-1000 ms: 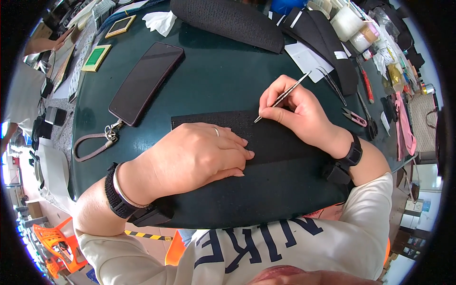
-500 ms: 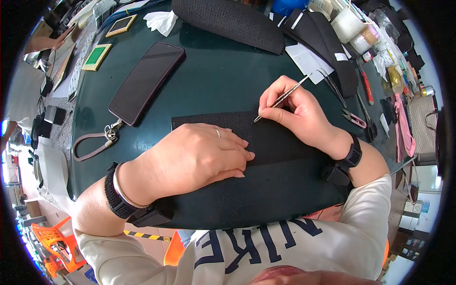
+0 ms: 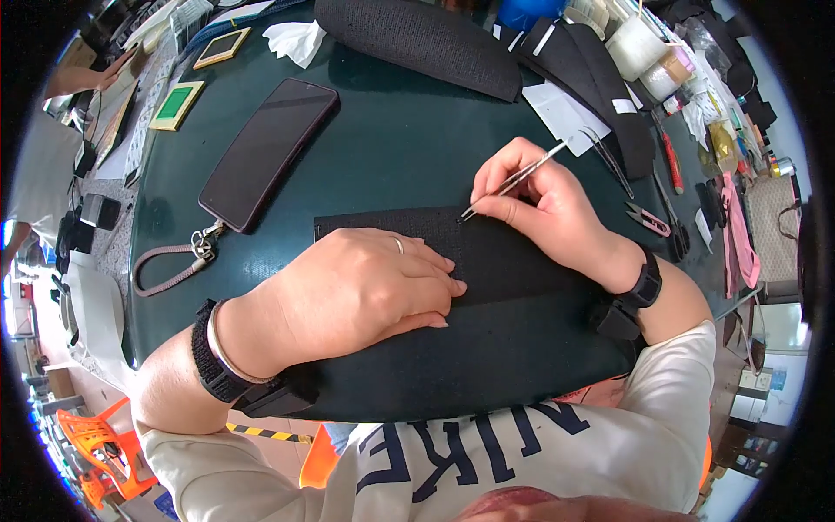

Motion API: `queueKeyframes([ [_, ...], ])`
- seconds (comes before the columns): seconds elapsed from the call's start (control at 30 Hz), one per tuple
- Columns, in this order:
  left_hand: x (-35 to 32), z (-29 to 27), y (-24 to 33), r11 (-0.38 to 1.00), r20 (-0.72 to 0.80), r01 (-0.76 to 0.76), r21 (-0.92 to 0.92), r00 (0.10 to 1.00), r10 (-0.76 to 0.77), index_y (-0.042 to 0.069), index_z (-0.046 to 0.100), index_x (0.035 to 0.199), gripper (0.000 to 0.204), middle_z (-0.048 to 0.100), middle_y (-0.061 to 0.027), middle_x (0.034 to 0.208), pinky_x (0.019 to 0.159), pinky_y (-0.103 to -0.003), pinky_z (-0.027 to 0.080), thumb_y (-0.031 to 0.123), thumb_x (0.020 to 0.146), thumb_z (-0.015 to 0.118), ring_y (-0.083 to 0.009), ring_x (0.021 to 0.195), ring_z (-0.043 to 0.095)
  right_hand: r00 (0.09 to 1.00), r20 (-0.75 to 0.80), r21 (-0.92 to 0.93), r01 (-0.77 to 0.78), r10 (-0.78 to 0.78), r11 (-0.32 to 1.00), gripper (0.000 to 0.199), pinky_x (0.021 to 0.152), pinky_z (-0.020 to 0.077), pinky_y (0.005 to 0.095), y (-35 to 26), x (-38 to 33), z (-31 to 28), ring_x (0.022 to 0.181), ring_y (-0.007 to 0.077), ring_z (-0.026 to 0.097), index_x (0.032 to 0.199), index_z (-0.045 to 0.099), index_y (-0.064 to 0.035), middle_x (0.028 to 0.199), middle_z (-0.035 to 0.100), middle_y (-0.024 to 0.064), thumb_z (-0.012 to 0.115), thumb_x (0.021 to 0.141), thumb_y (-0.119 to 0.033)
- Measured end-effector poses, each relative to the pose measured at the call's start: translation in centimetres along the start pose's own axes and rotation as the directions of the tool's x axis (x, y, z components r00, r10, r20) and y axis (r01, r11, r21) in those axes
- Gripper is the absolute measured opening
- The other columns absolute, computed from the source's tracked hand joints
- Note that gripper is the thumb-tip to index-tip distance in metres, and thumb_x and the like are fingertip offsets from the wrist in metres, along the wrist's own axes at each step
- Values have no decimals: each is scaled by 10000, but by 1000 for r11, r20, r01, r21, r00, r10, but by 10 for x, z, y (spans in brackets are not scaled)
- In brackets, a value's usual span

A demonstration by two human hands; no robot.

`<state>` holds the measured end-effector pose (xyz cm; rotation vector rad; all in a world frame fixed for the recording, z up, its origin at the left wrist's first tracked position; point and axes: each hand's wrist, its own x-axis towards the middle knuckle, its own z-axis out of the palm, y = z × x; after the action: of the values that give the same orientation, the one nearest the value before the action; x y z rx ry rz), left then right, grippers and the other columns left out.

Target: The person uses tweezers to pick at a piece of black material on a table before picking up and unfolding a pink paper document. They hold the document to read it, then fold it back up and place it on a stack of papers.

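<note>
A strip of black textured fabric (image 3: 522,261) lies across the dark green table before me. My left hand (image 3: 374,283) rests flat on its left part, fingers stretched to the right and holding nothing; a ring is on one finger. In a pinch, my right hand (image 3: 539,204) grips slim silver tweezers (image 3: 532,171). They slant down to the left, with their tips at the fabric near its far edge. A small dark speck or thread end is at the tips, too small to make out.
Left of the fabric are a dark phone (image 3: 270,155) and its wrist strap (image 3: 165,270). A rolled black textile (image 3: 422,48) lies at the back. To the right are curved tweezers (image 3: 609,161), pink thread snips (image 3: 649,219) and black scissors (image 3: 674,222). Another person's hand (image 3: 109,74) shows far left.
The tweezers' tips have shifted slightly left along the fabric, with my right hand moving a little the same way. My left hand stays nearly still.
</note>
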<state>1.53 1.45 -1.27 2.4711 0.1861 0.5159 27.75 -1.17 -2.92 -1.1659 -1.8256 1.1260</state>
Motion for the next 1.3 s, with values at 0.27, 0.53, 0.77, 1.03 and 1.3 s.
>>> queueKeyframes([
  [0.27, 0, 0, -1, 999, -3, -44, 7, 999, 44, 19, 740, 959, 185, 750, -97, 997, 931, -380, 567, 167, 849, 743, -271, 1020, 717, 1000, 27, -45, -8, 9, 999, 190, 754, 476, 218, -3, 1, -1, 842, 72, 593, 982, 508, -78, 977, 627, 33, 686, 942, -23],
  [0.53, 0, 0, -1, 999, -11, -33, 5, 999, 33, 20, 742, 963, 179, 751, -97, 1014, 930, -373, 568, 163, 855, 738, -269, 1029, 716, 999, -14, -8, -29, 29, 1000, 186, 740, 467, 208, -2, 3, -1, 835, 56, 585, 962, 514, -82, 967, 629, 21, 695, 943, -44],
  [0.77, 0, 0, -2, 998, 0, -58, 10, 998, 58, 16, 741, 976, 195, 752, -104, 1006, 928, -379, 569, 164, 850, 748, -277, 1024, 715, 1000, 9, -78, -15, 16, 997, 188, 739, 466, 205, -2, 2, -2, 829, 49, 577, 987, 510, -86, 978, 630, 19, 690, 951, -48],
  [1.03, 0, 0, -2, 1000, -14, -30, -3, 999, 30, 14, 741, 987, 205, 752, -108, 1004, 925, -380, 568, 169, 852, 750, -280, 1022, 715, 998, -42, 63, -49, 52, 997, 182, 744, 466, 202, 2, 1, -2, 833, 48, 575, 996, 507, -84, 986, 621, 21, 680, 958, -38],
  [1.3, 0, 0, -2, 999, -12, -43, 6, 999, 43, 15, 739, 992, 209, 751, -112, 1008, 931, -382, 566, 172, 855, 751, -281, 1024, 715, 997, -70, -12, -35, 34, 999, 185, 748, 469, 202, 3, 0, -3, 835, 46, 574, 994, 505, -82, 987, 615, 22, 676, 954, -22],
])
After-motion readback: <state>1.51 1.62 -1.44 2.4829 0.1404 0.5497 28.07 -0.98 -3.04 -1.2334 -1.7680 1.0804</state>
